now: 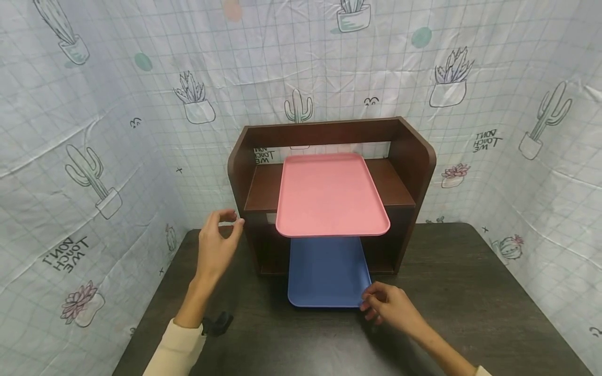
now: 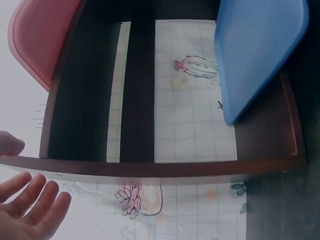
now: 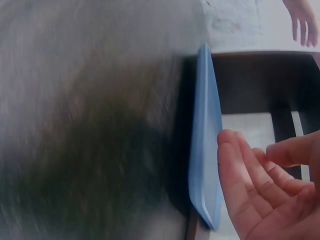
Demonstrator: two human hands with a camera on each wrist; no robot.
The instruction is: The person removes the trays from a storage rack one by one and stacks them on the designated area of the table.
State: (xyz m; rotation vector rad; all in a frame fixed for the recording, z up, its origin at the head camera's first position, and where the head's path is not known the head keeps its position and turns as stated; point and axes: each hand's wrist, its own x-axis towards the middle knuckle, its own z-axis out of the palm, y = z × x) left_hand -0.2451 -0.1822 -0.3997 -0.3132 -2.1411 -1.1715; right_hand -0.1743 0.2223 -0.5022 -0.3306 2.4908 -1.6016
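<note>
A pink tray (image 1: 331, 196) lies on the upper level of a dark brown wooden shelf (image 1: 324, 134), its front end sticking out. Below it, a blue tray (image 1: 329, 274) juts from the lower compartment over the table. My left hand (image 1: 216, 248) is beside the shelf's left side panel, thumb and fingers apart and holding nothing. In the left wrist view its fingers (image 2: 40, 207) appear near that panel's edge. At the blue tray's front right corner is my right hand (image 1: 390, 308), fingers loosely bent; whether they touch the rim I cannot tell.
The shelf stands on a dark table (image 1: 451, 292) at the back. A cloth curtain (image 1: 141, 104) with a grid and cactus drawings surrounds the table behind and at both sides. A black object (image 1: 219, 322) shows beside my left wrist.
</note>
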